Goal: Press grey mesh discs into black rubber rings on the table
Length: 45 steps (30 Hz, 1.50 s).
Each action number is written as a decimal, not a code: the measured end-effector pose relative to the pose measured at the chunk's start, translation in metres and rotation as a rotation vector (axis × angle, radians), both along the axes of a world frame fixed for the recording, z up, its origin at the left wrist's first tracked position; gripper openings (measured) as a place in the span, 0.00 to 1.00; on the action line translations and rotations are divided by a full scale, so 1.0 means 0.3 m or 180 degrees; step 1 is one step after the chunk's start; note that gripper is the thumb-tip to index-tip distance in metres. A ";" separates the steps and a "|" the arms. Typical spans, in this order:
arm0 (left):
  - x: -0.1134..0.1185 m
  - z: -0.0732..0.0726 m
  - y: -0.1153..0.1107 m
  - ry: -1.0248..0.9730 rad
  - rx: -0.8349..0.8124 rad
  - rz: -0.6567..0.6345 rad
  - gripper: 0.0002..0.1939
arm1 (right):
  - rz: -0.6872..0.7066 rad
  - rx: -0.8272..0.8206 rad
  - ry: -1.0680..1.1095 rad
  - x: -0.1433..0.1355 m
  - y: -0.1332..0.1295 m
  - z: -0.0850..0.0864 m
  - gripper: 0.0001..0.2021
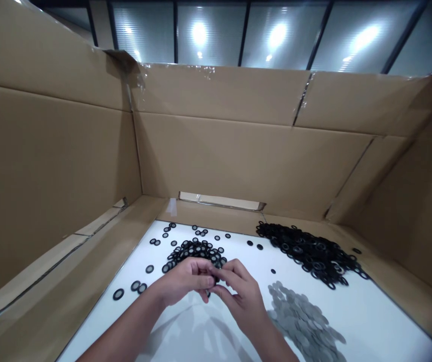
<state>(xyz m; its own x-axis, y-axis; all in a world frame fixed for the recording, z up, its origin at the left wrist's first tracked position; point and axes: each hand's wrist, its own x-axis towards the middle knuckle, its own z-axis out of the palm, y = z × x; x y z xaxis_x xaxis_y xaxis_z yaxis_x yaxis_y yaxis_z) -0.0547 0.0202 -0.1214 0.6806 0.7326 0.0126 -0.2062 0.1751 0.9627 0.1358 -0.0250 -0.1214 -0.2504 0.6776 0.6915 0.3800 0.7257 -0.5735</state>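
Note:
My left hand point(187, 279) and my right hand point(238, 286) meet above the white board, fingertips together. Between them they pinch a small black ring point(216, 281), mostly hidden by the fingers; whether a disc sits inside it cannot be made out. Just beyond my hands lies a heap of black rings with grey centres point(196, 249). To the right of my right hand spreads a pile of thin grey discs point(302, 322). Farther back on the right is a large pile of plain black rings point(310, 251).
The white board point(185, 332) lies inside a big cardboard enclosure point(231, 156) with tall walls on the left, back and right. Several filled rings point(118, 294) are scattered on the board's left. A lone black ring point(356, 251) rests on the cardboard at right.

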 end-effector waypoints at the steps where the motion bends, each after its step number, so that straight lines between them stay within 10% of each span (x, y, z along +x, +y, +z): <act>1: 0.002 0.002 -0.001 -0.0011 -0.0006 0.0005 0.21 | -0.0005 0.0038 0.0038 0.002 -0.001 -0.001 0.13; 33: 0.006 0.019 -0.007 0.0426 0.0390 0.0350 0.20 | -0.0530 -0.0476 -0.0260 0.008 0.019 -0.003 0.06; 45: 0.058 -0.009 -0.037 0.1065 0.1309 0.0783 0.20 | -0.0639 -0.0750 -0.0153 0.007 0.047 -0.045 0.21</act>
<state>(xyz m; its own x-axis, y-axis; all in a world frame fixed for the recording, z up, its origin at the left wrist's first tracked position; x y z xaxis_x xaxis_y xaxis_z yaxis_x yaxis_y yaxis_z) -0.0374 0.0089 -0.1239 0.5070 0.8500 0.1430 0.1336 -0.2414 0.9612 0.1379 -0.0108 -0.1348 -0.1242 0.8570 0.5001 0.5331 0.4827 -0.6949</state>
